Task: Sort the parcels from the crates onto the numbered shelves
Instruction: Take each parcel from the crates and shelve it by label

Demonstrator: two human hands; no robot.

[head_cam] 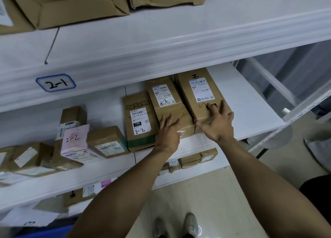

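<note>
Rightmost parcel (202,91) lies under the gripping right hand (217,120).

You face white shelves (161,45); at the left, a white tag (55,82) has a blue outline and black handwriting. The parcels (198,112) are brown cardboard with white, black-barcoded labels. The centre parcel (140,101) wears green tape, and the left parcel (74,142) is pink.
</note>
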